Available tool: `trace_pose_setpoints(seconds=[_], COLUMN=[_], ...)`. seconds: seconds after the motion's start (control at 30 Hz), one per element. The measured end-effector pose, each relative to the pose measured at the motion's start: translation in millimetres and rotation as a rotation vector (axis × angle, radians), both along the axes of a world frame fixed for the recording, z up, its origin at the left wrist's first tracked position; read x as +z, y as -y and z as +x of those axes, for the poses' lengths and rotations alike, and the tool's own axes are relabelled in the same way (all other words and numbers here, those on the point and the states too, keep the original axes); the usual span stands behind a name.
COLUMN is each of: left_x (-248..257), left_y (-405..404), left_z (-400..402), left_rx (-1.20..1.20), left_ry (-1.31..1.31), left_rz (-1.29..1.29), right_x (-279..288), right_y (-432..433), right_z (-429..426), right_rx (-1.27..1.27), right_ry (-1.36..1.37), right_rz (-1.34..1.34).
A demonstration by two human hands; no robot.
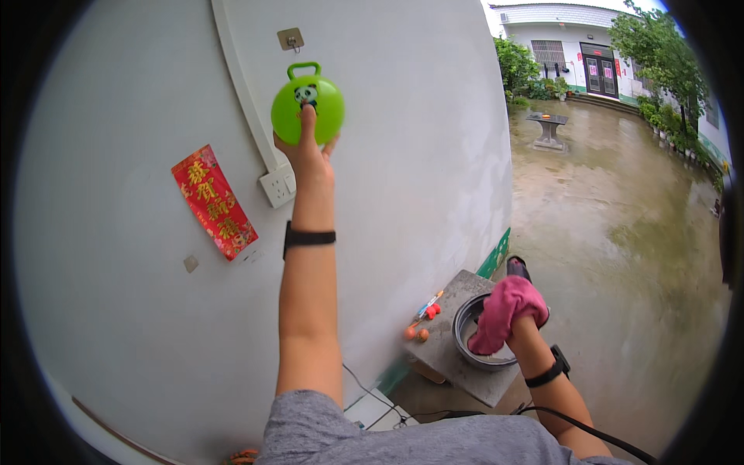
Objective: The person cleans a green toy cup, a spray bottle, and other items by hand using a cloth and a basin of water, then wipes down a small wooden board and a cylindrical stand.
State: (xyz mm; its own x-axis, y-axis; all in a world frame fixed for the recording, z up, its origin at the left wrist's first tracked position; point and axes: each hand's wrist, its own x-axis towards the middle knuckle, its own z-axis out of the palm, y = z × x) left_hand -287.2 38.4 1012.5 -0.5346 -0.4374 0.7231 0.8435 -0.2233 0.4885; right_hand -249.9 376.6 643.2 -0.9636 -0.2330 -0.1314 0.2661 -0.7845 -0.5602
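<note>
My left hand is raised at the white wall and grips a round bright green object from below. A loop handle tops it, and a panda picture marks its front, where my thumb presses. Just above the handle, an adhesive wall hook is stuck to the wall; the handle appears below it, not hung on it. My right hand, mostly hidden by a pink cloth, holds that cloth over a dark basin. Inside the basin, some pale liquid shows.
The basin stands on a grey stone table with small orange-red round things and a slim packet. A power socket and red paper banner are on the wall. A black cable crosses my right arm; the wet courtyard extends right.
</note>
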Motion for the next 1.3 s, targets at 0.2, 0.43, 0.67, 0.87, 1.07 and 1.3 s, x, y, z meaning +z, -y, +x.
trace_pose_setpoints(seconds=[0.2,0.43,0.67,0.87,1.07,1.3], left_x=[79.9,120.5,113.7,105.6,115.0,107.6], left_y=[-1.5,-0.3,-9.6,15.7,-3.6,-19.8], left_z=[-75.7,-116.9,-130.0,-153.2,-121.7,-102.5], left_rx=[0.158,0.135,0.119,0.049,0.219,0.282], left_ry=[0.104,0.209,0.197,0.193,0.373,0.527], left_rz=[0.156,0.434,0.527,0.420,0.518,0.474], right_x=[-11.6,-11.7,-1.7,-24.7,-17.1,-24.9], right_y=[-56.2,-81.1,-82.6,-85.8,-90.1,-96.1], right_z=[45.0,68.6,83.7,74.6,79.4,106.7], right_rx=[-0.061,-0.252,-0.293,-0.234,-0.237,-0.202], right_ry=[0.186,0.180,0.147,0.130,0.116,0.085], right_rz=[0.072,0.134,0.052,0.127,0.129,0.112])
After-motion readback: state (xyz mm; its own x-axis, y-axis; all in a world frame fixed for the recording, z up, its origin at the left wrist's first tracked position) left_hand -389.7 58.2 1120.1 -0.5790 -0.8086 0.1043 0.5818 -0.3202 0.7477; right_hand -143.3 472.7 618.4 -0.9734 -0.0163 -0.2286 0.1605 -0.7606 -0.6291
